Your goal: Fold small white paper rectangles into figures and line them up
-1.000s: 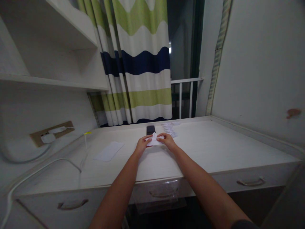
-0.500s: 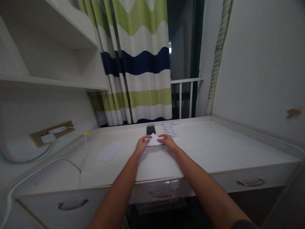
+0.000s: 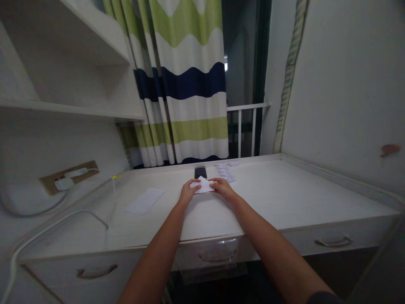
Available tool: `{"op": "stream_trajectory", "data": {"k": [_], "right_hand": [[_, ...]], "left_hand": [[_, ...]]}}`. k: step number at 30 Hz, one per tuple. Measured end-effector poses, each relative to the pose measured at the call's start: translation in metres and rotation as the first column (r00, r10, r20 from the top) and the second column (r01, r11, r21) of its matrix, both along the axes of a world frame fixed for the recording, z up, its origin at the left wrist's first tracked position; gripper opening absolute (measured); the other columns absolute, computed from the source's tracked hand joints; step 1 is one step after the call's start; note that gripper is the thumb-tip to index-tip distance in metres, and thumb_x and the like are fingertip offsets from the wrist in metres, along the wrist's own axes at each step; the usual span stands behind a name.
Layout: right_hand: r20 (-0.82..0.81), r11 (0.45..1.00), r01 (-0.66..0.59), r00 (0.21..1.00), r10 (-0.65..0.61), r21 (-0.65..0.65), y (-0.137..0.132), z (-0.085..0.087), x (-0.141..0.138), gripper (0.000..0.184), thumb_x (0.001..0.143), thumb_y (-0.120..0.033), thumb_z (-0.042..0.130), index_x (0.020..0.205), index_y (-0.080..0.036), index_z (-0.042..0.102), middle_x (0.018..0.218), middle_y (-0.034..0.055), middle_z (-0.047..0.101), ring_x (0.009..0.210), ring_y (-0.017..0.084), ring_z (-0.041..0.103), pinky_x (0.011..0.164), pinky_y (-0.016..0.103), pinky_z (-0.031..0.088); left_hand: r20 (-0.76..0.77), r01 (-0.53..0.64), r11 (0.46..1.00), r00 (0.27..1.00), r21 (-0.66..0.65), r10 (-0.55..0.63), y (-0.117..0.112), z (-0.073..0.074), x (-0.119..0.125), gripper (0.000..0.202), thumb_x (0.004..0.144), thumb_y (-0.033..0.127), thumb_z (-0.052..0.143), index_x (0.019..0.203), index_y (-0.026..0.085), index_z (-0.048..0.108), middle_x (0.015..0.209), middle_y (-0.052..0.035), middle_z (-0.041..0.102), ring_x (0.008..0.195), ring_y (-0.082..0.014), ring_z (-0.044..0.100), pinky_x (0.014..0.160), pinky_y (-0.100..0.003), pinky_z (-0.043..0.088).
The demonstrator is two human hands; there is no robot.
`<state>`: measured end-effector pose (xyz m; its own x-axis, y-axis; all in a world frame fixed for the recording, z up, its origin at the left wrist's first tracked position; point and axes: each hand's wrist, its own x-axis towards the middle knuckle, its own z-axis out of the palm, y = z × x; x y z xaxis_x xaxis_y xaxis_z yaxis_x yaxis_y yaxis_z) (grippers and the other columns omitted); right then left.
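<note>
In the head view, your left hand [image 3: 189, 191] and right hand [image 3: 223, 188] sit close together on the white worktop [image 3: 278, 194], fingers curled in and gripping opposite sides of a folded white paper [image 3: 204, 185], which lies flat at the centre of the far half of the worktop. At the paper's 12 o'clock, just beyond it, lies a black rectangular object [image 3: 200, 172]. Small white paper pieces [image 3: 225, 171] are scattered at its 1 o'clock, and a blank paper sheet [image 3: 145, 201] lies well apart at 8 o'clock. A striped curtain [image 3: 190, 84] hangs beyond the worktop at 12 o'clock.
</note>
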<state>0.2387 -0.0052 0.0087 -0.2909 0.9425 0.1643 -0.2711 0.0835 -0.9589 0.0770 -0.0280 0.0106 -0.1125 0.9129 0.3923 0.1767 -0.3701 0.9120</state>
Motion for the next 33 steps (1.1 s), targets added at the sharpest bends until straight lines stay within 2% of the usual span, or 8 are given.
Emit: {"op": "stream_trajectory", "data": {"k": [6,9,12,15,19,23,27,33], "right_hand": [[-0.054,1.000,-0.026,0.998,0.025,-0.009,-0.0004,-0.0002,0.0004,0.024,0.057,-0.010,0.057,0.080,-0.015,0.059,0.062,-0.0019,0.058,0.059,0.010,0.055,0.061,0.025,0.049],[-0.090,1.000,-0.027,0.996,0.025,-0.017,-0.0008,0.0005,0.0000,0.024,0.057,-0.009,0.055,0.080,-0.015,0.057,0.065,-0.0011,0.059,0.063,0.011,0.056,0.063,0.026,0.050],[-0.096,0.999,0.022,0.995,-0.026,-0.036,-0.0006,0.0015,0.0000,0.024,0.056,-0.009,0.053,0.078,-0.016,0.055,0.066,-0.0011,0.059,0.063,0.010,0.056,0.061,0.025,0.050],[-0.082,0.993,0.102,0.991,-0.106,-0.052,0.0006,0.0023,0.0003,0.024,0.054,-0.008,0.050,0.076,-0.018,0.053,0.059,-0.0036,0.054,0.058,0.010,0.054,0.056,0.023,0.049],[-0.053,0.987,0.157,0.986,-0.159,-0.045,0.0028,0.0018,0.0006,0.024,0.052,-0.009,0.048,0.075,-0.019,0.049,0.052,-0.0066,0.048,0.051,0.008,0.050,0.051,0.021,0.048],[-0.025,0.986,0.166,0.986,-0.167,-0.022,0.0026,0.0018,0.0004,0.026,0.052,-0.009,0.047,0.076,-0.019,0.049,0.052,-0.0075,0.047,0.050,0.008,0.050,0.049,0.022,0.048],[0.065,0.991,0.127,0.990,-0.125,-0.028,0.0001,0.0036,-0.0006,0.017,0.054,-0.005,0.044,0.062,-0.015,0.055,0.052,-0.0039,0.050,0.049,0.008,0.049,0.048,0.020,0.047],[0.073,0.994,0.093,0.993,-0.089,-0.056,-0.0019,0.0058,-0.0019,0.025,0.056,0.002,0.044,0.059,-0.014,0.063,0.057,0.0013,0.058,0.051,0.008,0.052,0.049,0.019,0.047]], "left_hand": [[0.077,0.018,0.999,0.997,-0.032,-0.016,0.0050,-0.0049,-0.0015,0.030,0.055,0.025,0.066,0.084,0.016,0.063,0.086,-0.0043,0.062,0.069,-0.0150,0.057,0.061,-0.025,0.046],[0.145,0.063,0.995,0.988,-0.074,-0.052,0.0043,-0.0046,-0.0015,0.030,0.057,0.024,0.064,0.085,0.016,0.062,0.089,-0.0049,0.061,0.068,-0.0144,0.056,0.057,-0.025,0.047],[0.238,0.149,0.982,0.964,-0.116,-0.118,0.0010,-0.0027,0.0006,0.029,0.061,0.024,0.061,0.090,0.017,0.061,0.091,-0.0053,0.060,0.068,-0.0136,0.056,0.054,-0.025,0.049],[0.297,0.221,0.966,0.939,-0.132,-0.174,-0.0022,-0.0009,0.0036,0.029,0.065,0.025,0.059,0.093,0.018,0.059,0.094,-0.0061,0.058,0.068,-0.0130,0.056,0.052,-0.024,0.050],[0.333,0.260,0.955,0.921,-0.142,-0.201,-0.0030,-0.0007,0.0062,0.027,0.067,0.025,0.058,0.093,0.018,0.059,0.094,-0.0069,0.058,0.070,-0.0133,0.056,0.053,-0.025,0.051],[0.310,0.230,0.960,0.935,-0.159,-0.173,-0.0010,-0.0023,0.0061,0.020,0.067,0.024,0.057,0.086,0.017,0.060,0.091,-0.0062,0.058,0.067,-0.0122,0.055,0.053,-0.026,0.052],[0.273,0.181,0.969,0.953,-0.169,-0.131,0.0006,-0.0033,0.0039,0.015,0.065,0.024,0.058,0.076,0.015,0.062,0.086,-0.0050,0.059,0.063,-0.0106,0.053,0.053,-0.025,0.051],[0.264,0.088,0.980,0.964,-0.177,-0.039,0.0017,-0.0021,0.0006,0.016,0.063,0.023,0.059,0.076,0.015,0.062,0.081,-0.0049,0.061,0.062,-0.0119,0.056,0.052,-0.026,0.050]]}}
